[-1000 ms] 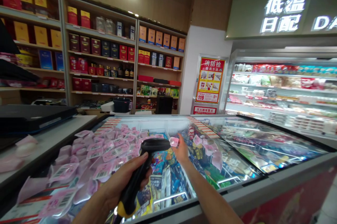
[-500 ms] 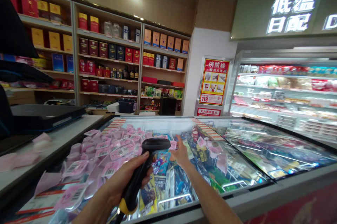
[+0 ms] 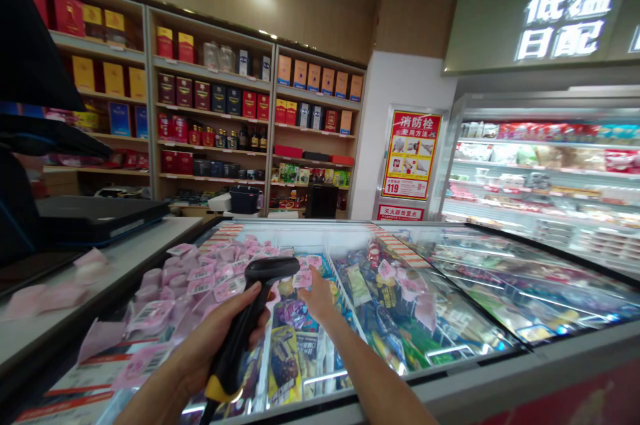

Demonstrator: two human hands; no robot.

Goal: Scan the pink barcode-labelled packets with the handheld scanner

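My left hand (image 3: 225, 322) is wrapped around the handle of a black and yellow barcode scanner (image 3: 240, 338), its head pointing right. Just beyond that head, my right hand (image 3: 319, 296) pinches a small pink cup (image 3: 302, 277) by its edge; the fingers partly cover it. To the left, a heap of similar pink cups (image 3: 200, 285) with barcode labels lies on the glass top of a chest freezer (image 3: 360, 405). A few more pink cups (image 3: 415, 292) lie on the glass at right. Bagged frozen goods (image 3: 285, 362) show through the glass.
At left is a counter (image 3: 145, 265) with a black checkout machine (image 3: 100, 218) and some blurred pink pieces (image 3: 50, 295). Shelves of boxed bottles (image 3: 215, 98) line the back wall. A lit refrigerated display (image 3: 550, 172) stands at right, behind the freezer.
My right hand has moved left with the pink cup, toward the heap. The scanner in my left hand has also shifted left. The view has turned slightly left.
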